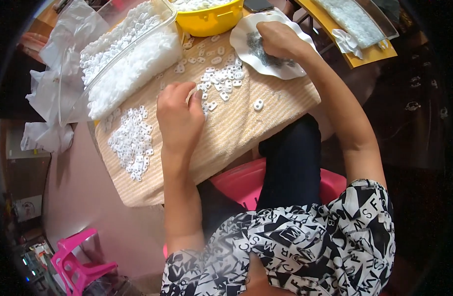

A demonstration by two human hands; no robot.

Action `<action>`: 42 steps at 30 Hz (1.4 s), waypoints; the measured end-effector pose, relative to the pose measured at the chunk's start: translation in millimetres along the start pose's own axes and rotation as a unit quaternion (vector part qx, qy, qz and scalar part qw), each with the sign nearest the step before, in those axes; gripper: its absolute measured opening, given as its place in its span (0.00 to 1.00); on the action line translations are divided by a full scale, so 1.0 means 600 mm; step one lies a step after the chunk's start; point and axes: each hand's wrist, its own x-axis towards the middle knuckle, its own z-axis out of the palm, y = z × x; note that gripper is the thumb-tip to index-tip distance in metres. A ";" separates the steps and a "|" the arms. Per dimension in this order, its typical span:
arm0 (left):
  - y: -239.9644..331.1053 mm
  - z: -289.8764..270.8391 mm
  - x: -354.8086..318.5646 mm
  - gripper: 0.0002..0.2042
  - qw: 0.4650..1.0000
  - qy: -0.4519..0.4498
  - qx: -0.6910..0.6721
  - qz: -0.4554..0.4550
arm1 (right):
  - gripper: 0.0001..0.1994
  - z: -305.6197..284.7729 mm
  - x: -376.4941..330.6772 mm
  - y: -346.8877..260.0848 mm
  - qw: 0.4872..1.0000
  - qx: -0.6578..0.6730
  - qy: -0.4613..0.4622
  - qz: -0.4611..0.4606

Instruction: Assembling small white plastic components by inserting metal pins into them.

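Observation:
My right hand (281,40) is closed, its fingertips down in a white wavy-rimmed plate (240,35) among many tiny grey metal pieces (256,48). What it pinches is hidden. My left hand (179,111) is curled over the cloth-covered table, thumb and forefinger close together beside a loose group of small white plastic pieces (221,78) with round holes. Whatever lies between those fingers is too small to make out. A single white two-holed piece (258,104) lies apart, nearer to me. On the left spreads a denser heap of similar white pieces (130,140).
At the far left stands a clear plastic box (133,48) full of white pieces, crumpled plastic bags (71,54) beside it. A yellow basin (209,20) and a dark phone (258,5) are at the back. Pink stools (81,256) stand below.

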 end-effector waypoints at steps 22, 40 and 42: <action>-0.013 0.045 0.029 0.04 0.998 0.001 -0.058 -0.023 | 0.06 -0.016 -0.034 -0.006 0.988 0.093 0.095 0.083; 0.001 -0.001 0.005 0.09 0.883 0.035 -0.437 -0.168 | 0.07 -0.022 -0.070 -0.027 0.906 0.362 0.177 0.130; 0.010 -0.002 0.008 0.10 0.853 0.047 -0.488 -0.177 | 0.06 -0.026 -0.070 -0.035 0.878 0.427 0.169 0.138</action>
